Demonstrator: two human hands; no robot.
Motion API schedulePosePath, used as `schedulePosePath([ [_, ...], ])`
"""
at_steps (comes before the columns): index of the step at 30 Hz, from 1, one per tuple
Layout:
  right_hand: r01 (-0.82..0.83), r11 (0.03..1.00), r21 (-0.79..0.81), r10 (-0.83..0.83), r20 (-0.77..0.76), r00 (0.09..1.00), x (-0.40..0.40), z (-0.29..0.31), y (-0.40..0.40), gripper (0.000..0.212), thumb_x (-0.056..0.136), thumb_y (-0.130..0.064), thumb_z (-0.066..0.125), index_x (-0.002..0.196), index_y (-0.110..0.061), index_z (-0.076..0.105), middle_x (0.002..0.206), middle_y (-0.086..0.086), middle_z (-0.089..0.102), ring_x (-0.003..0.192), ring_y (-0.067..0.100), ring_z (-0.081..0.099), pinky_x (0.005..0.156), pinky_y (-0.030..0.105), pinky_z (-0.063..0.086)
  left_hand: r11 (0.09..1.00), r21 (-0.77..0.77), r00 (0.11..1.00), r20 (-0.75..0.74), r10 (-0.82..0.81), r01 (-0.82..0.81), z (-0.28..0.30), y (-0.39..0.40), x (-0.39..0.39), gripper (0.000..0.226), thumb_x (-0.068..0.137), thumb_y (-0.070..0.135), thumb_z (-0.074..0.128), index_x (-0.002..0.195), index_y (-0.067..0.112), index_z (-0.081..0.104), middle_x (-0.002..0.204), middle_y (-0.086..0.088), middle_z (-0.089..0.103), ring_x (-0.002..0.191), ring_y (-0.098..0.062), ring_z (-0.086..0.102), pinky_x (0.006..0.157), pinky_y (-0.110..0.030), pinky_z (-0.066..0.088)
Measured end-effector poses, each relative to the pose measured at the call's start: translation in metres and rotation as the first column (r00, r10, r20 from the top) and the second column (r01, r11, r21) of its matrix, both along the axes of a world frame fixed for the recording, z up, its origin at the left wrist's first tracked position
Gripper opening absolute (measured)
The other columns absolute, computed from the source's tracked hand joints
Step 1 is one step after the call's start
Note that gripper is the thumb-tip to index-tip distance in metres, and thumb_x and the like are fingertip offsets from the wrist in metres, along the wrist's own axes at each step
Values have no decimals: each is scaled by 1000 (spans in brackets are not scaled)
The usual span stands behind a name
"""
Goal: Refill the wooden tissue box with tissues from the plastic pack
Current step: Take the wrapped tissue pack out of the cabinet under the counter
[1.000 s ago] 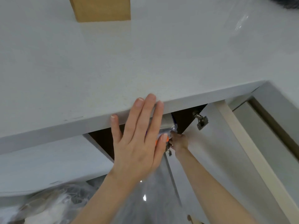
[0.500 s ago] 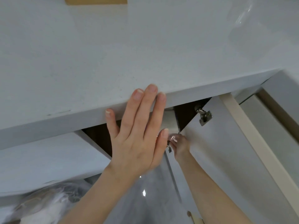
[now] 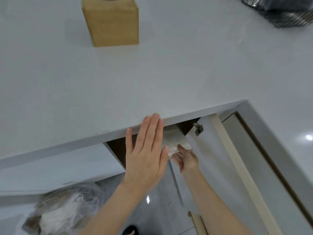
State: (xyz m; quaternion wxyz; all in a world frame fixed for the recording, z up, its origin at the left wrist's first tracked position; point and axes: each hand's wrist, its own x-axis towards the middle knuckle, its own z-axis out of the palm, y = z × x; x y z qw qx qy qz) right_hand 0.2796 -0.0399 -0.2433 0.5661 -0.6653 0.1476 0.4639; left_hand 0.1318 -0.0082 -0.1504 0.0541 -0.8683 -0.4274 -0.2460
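Head view, looking down over the edge of a pale countertop (image 3: 152,78). At centre frame my left hand (image 3: 145,155) lies flat, fingers straight and together, their tips against the underside edge of the counter; it holds nothing. Just right of it, lower centre, my right hand (image 3: 186,158) reaches into the open cabinet (image 3: 118,150) beneath the counter, fingers curled round the near end of the plastic tissue pack (image 3: 174,141). The pack is a pale block in clear film, half inside the cabinet, touching my right fingers and partly hidden behind my left hand. The grip appears to close on the loose film at the end and not on the block itself, though glare on the wrap makes this uncertain.

The wooden tissue box (image 3: 111,22) stands upright at upper centre of the frame, well apart from both hands, its top opening cut off by the frame edge.

Handling, as I judge it: the pack is light and soft, yields when squeezed, and its film is slippery. A pinch on loose film may stretch or slip, so a hold across the block's short sides suits better. The open cabinet door (image 3: 211,167) at right and a crumpled plastic bag (image 3: 64,209) at lower left stand clear of the path.
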Motion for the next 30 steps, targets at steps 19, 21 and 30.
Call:
schedulePosePath([
  [19, -607, 786, 117, 556, 294, 777, 55, 326, -87, 7, 76, -9, 70, 72, -4, 69, 63, 7, 66, 54, 18, 62, 49, 24, 51, 215, -973, 997, 83, 1, 81, 156, 32, -18, 62, 93, 55, 29, 144, 21, 21, 155, 4, 17, 143, -13, 13, 117, -42, -5],
  [21, -642, 753, 146, 579, 316, 751, 60, 349, -74, 10, 73, -14, 72, 74, -7, 66, 64, 4, 63, 59, 17, 61, 54, 24, 53, 50, -978, 933, 206, 295, 200, 176, 50, -24, 86, 73, 71, 53, 140, 21, 31, 145, 5, 34, 135, -19, 33, 113, -33, 19],
  [30, -643, 716, 270, 588, 263, 765, 84, 362, 26, 27, 71, -17, 76, 90, -4, 62, 69, 5, 71, 61, 18, 69, 56, 24, 56, 109, -901, 761, 414, 499, 419, 222, 117, -49, 43, 80, 16, 68, 120, 16, 50, 101, -11, 61, 73, -18, 64, 67, -27, 55],
])
